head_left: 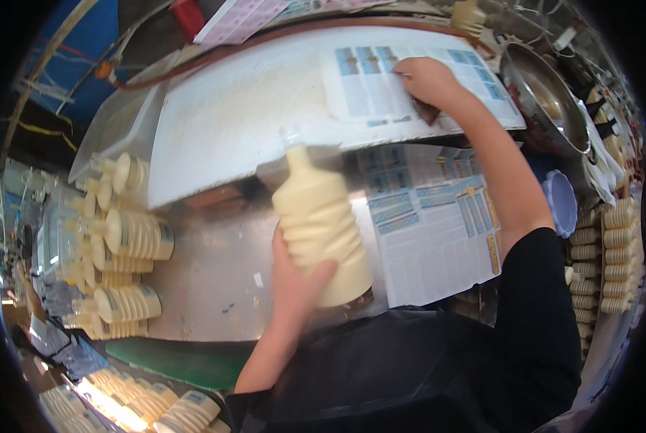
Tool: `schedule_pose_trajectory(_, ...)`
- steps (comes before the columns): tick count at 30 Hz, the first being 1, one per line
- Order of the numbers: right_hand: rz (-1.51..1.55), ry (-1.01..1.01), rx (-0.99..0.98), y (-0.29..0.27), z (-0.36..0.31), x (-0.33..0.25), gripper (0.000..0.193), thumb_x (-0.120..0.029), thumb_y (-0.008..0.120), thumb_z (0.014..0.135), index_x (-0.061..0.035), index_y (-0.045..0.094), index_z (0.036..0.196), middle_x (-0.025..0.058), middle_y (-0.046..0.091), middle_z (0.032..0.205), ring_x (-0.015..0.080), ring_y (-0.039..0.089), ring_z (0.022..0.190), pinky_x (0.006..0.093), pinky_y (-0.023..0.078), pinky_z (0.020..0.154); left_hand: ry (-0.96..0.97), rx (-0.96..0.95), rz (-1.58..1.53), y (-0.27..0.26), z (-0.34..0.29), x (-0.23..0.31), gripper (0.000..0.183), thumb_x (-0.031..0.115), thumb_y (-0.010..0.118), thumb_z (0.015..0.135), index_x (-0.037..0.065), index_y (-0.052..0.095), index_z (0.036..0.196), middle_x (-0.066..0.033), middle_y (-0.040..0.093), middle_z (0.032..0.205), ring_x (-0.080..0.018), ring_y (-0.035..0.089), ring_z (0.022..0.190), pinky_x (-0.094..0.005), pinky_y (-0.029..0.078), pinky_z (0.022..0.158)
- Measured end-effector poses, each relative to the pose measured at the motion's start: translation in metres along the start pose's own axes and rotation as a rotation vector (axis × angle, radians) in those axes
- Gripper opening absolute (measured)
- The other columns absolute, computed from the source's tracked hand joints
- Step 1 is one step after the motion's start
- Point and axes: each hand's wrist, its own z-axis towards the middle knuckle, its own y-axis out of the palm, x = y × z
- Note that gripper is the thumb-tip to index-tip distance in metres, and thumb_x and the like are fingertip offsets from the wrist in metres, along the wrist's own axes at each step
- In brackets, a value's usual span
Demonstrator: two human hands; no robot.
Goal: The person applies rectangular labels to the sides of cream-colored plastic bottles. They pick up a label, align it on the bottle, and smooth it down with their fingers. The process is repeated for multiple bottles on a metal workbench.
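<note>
A cream-coloured bottle [321,224] with spiral ridges and a narrow neck is tilted in front of me. My left hand [300,280] is closed round its lower side, with the thumb across the front. Further off to the right, my right hand [431,83] is closed over a sheet of blue-and-white labels [370,90] on the white board. A small brown flat piece [425,112] juts out from under that palm; the rest of it is hidden. What the right fingertips touch on the sheet is too small to tell.
The white board [229,101] slopes above a metal tabletop [214,289]. More label sheets [424,252] lie on the right. Similar bottles [131,238] are stacked at left, with others [619,252] at far right. A metal basin [547,101] and blue tub [560,203] stand at right.
</note>
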Motion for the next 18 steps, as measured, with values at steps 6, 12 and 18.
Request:
schedule_pose_trajectory(6,-0.073,0.048,0.252,-0.023,-0.018,0.087,0.039,-0.019,0.061,0.088,-0.0130,0.073,0.125,0.0142,0.071,0.124,0.0350,0.065,0.116,0.0443,0.053,0.100,-0.016,-0.002,-0.007,0.002,-0.001,0.003,0.094,0.019,0.075,0.080,0.000,0.025,0.157,-0.0171,0.052,0.140,-0.0262,0.056,0.125,-0.0403,0.048,0.106)
schedule_pose_trajectory(12,-0.216,0.223,0.156,-0.025,-0.011,0.153,0.046,-0.026,0.064,0.087,-0.0105,0.069,0.130,0.0190,0.069,0.125,0.0361,0.065,0.117,0.0457,0.052,0.100,0.005,0.002,-0.037,0.002,0.001,-0.002,0.094,0.020,0.075,0.080,0.001,0.025,0.157,-0.0169,0.052,0.140,-0.0258,0.056,0.125,-0.0407,0.048,0.106)
schedule_pose_trajectory(18,-0.119,0.136,0.228,-0.010,-0.015,0.151,0.041,-0.024,0.064,0.089,-0.0074,0.071,0.125,0.0198,0.069,0.124,0.0371,0.066,0.115,0.0466,0.052,0.099,-0.033,0.019,0.010,0.003,0.005,0.003,0.101,0.014,0.080,0.075,-0.001,0.023,0.157,-0.0215,0.054,0.140,-0.0302,0.059,0.126,-0.0423,0.049,0.106)
